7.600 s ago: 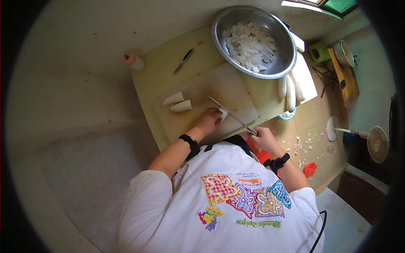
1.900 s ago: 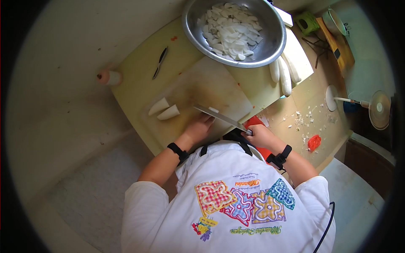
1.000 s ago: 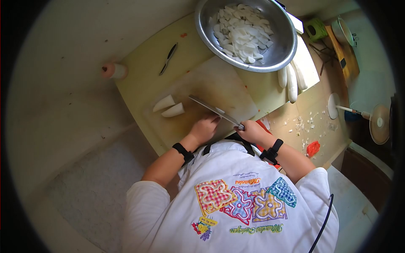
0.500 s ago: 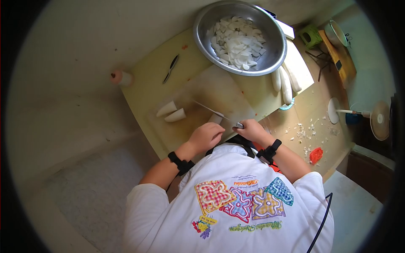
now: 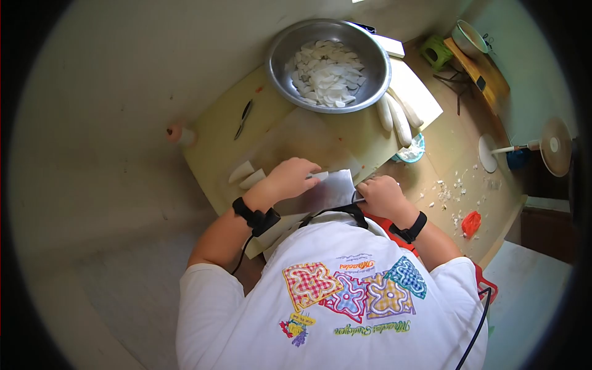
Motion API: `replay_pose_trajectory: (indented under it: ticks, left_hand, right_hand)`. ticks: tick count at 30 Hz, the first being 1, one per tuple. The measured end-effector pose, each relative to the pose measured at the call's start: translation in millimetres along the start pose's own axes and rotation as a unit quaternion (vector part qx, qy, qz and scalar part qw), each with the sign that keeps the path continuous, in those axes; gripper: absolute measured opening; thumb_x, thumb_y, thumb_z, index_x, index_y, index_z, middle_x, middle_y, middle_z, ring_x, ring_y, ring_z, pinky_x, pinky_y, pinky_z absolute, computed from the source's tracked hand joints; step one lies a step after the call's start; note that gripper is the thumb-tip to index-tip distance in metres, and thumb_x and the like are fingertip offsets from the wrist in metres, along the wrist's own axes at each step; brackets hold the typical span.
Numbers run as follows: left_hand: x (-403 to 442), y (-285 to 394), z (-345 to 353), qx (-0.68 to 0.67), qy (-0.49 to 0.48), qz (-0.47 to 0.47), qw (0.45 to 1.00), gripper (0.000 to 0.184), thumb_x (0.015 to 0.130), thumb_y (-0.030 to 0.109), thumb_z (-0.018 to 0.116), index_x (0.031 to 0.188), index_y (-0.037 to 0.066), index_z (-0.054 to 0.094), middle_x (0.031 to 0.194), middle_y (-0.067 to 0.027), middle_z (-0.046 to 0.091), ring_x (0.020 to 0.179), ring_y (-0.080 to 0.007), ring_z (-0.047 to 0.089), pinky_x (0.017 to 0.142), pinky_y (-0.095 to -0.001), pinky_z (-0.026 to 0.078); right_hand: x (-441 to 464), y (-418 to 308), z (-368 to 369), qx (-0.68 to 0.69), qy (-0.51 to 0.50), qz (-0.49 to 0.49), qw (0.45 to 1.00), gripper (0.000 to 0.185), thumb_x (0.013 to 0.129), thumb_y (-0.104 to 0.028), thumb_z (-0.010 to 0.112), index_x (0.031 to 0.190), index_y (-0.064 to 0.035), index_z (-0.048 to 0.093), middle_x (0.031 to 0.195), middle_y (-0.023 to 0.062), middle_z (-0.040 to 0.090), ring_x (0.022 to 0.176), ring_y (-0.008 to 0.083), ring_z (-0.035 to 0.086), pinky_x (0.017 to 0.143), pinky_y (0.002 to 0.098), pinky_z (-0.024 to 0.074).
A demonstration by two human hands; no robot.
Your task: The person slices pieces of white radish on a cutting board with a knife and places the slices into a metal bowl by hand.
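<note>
My right hand [image 5: 385,196] is wrapped round the handle of a broad-bladed kitchen knife [image 5: 333,192], whose blade lies turned toward the left. Close beyond the blade, my left hand [image 5: 287,182] has its bent fingertips on a piece of white radish [image 5: 320,176], mostly covered by the hand. Two cut radish pieces [image 5: 241,172] rest on the cutting board [image 5: 296,139] to the left, one partly hidden behind my left hand. At the far side, a large metal bowl [image 5: 376,86] holds many thin white slices.
Several whole peeled radishes [image 5: 399,120] lie right of the bowl. A slim black-and-silver tool [image 5: 244,118] sits left on the table [image 5: 213,120], near a pinkish bottle [image 5: 180,135]. Below are a blue basin [image 5: 421,152], scattered scraps, a red bag [image 5: 471,224] and a fan [image 5: 555,147].
The knife has turned from edge-on to showing its broad side, nearer my body. My left hand has moved up onto the radish piece. The whole view has shifted slightly.
</note>
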State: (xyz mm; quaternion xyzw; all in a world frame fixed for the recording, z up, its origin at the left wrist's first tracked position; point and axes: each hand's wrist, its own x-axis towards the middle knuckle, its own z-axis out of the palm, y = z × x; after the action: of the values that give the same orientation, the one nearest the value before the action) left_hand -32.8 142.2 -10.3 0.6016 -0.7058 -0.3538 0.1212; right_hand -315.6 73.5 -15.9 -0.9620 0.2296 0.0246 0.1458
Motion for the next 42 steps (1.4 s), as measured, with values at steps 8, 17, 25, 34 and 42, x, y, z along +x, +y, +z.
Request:
replay_pose_trajectory:
  ticks: [8, 17, 25, 34, 42]
  left_hand:
    - [29.7, 4.6, 13.3, -0.134, -0.194, -0.067, 0.97, 0.037, 0.087, 0.022, 0.068, 0.116, -0.001, 0.066, 0.106, -0.0143, 0.071, 0.095, -0.0234, 0.066, 0.084, -0.0341, 0.051]
    - [90.8, 8.1, -6.8, -0.196, -0.18, -0.08, 0.961, 0.026, 0.091, 0.02, 0.066, 0.107, 0.0, 0.068, 0.089, -0.0051, 0.069, 0.078, -0.0141, 0.063, 0.074, -0.0296, 0.051]
    - [149.0, 2.9, -89.0, -0.351, 0.222, -0.077, 0.906, 0.069, 0.094, 0.021, 0.064, 0.152, 0.003, 0.031, 0.113, -0.0068, 0.065, 0.08, -0.0113, 0.063, 0.065, -0.024, 0.049]
    - [5.1, -122.9, 35.8, -0.275, 0.317, -0.197, 0.886, 0.034, 0.093, 0.02, 0.065, 0.121, 0.003, 0.059, 0.109, -0.0053, 0.066, 0.088, -0.0129, 0.062, 0.073, -0.0274, 0.051]
    - [-58.5, -82.6, 98.7, -0.052, 0.218, -0.12, 0.967, 0.026, 0.084, 0.01, 0.066, 0.109, 0.002, 0.065, 0.109, -0.0142, 0.066, 0.103, -0.0295, 0.063, 0.09, -0.0376, 0.051]
  right_hand:
    - [-42.4, -3.9, -2.7, -0.011, 0.061, -0.046, 0.997, 0.031, 0.064, -0.031, 0.078, 0.077, -0.0103, 0.06, 0.071, 0.0046, 0.061, 0.07, 0.024, 0.065, 0.062, 0.0378, 0.0497]
    - [-81.4, -4.6, 8.3, 0.002, 0.078, 0.008, 0.997, 0.026, 0.067, -0.03, 0.076, 0.074, -0.0112, 0.059, 0.069, 0.0041, 0.062, 0.068, 0.0236, 0.065, 0.061, 0.0377, 0.0495]
    - [-101.5, -4.0, 23.4, 0.024, 0.06, 0.048, 0.997, 0.023, 0.069, -0.027, 0.075, 0.073, -0.0111, 0.059, 0.068, 0.0053, 0.063, 0.065, 0.0253, 0.065, 0.059, 0.0388, 0.0498]
    - [-93.5, 6.1, 33.4, 0.164, 0.029, 0.174, 0.971, 0.017, 0.074, -0.019, 0.069, 0.081, -0.0046, 0.061, 0.071, 0.0166, 0.063, 0.07, 0.0374, 0.064, 0.063, 0.0467, 0.0512]
    - [-39.7, 17.8, 45.7, 0.328, -0.063, 0.257, 0.907, 0.019, 0.082, -0.018, 0.066, 0.082, 0.0006, 0.064, 0.072, 0.0221, 0.063, 0.066, 0.038, 0.062, 0.06, 0.0439, 0.048]
